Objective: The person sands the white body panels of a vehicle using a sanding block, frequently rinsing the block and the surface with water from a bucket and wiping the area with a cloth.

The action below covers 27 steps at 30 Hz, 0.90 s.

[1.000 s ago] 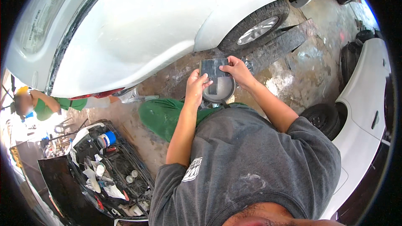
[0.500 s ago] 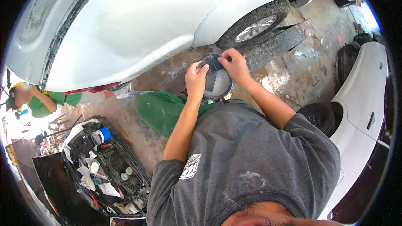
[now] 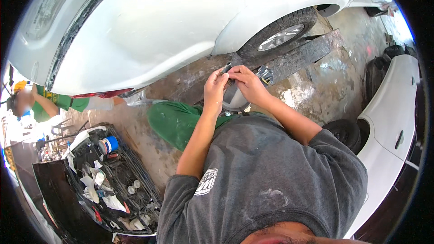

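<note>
Charcoal-grey and small between the fingertips, a dark sheet point(image 3: 226, 68), curled or folded over, is held just above the far rim of a round container point(image 3: 237, 100) at a vehicle repair site. The left hand point(image 3: 214, 88) pinches the sheet from the container's left side, thumb and fingers drawn together with no visible gap. The right hand point(image 3: 245, 83), at the container's upper right, has its fingers bent inward and gripping the same piece; they hide much of it, so the exact fold cannot be told.

Beyond the container stands a white car point(image 3: 149, 31), its rear wheel point(image 3: 279, 37) up and to the right. A green-trousered leg point(image 3: 172, 124) is bent to the container's left; farther left is a co-worker in green point(image 3: 45, 101). Well apart, to the container's lower left, a blue-and-white can point(image 3: 108, 145) rests among clutter.

The step in hand appears to be folding or shaping the sheet. Continuing it would call for a steady left pinch while the right fingers press the bend flat.
</note>
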Each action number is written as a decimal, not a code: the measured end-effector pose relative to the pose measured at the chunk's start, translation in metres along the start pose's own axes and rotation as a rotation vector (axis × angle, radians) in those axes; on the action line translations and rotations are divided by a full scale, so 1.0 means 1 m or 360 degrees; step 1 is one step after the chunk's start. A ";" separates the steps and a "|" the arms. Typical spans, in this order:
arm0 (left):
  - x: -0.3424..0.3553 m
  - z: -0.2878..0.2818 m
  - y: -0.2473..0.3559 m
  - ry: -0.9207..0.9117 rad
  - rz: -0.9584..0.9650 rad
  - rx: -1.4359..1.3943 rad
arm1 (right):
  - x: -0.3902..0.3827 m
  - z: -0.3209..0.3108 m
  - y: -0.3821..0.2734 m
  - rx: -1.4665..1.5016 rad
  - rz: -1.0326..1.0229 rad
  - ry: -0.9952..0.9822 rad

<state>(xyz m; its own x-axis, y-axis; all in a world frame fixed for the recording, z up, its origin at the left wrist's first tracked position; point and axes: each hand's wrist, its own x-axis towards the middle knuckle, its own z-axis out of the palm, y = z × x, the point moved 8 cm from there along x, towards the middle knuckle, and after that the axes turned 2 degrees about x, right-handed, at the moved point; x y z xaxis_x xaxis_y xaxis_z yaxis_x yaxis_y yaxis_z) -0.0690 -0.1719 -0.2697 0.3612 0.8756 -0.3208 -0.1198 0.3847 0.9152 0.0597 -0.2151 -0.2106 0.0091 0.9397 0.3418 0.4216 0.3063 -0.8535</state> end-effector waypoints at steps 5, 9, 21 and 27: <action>-0.004 -0.019 0.002 0.0082 -0.0046 -0.0315 | 0.000 -0.003 0.025 0.0420 0.0425 0.0118; -0.011 -0.025 0.003 0.0192 -0.0061 -0.0387 | -0.005 0.013 0.051 0.0696 0.0875 -0.0042; -0.029 -0.029 0.038 0.0158 0.0601 0.0704 | 0.016 0.008 0.033 0.0310 0.0685 -0.0298; -0.020 -0.015 0.058 -0.0112 0.0596 0.1402 | 0.022 0.006 0.022 0.0153 0.0550 -0.0480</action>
<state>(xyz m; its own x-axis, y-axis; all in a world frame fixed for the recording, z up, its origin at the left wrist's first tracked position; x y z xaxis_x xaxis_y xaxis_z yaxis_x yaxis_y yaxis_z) -0.0970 -0.1627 -0.2142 0.4988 0.8665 0.0192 0.4892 -0.2997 0.8191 0.0636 -0.1870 -0.2243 -0.1358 0.9869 -0.0867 0.3545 -0.0333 -0.9345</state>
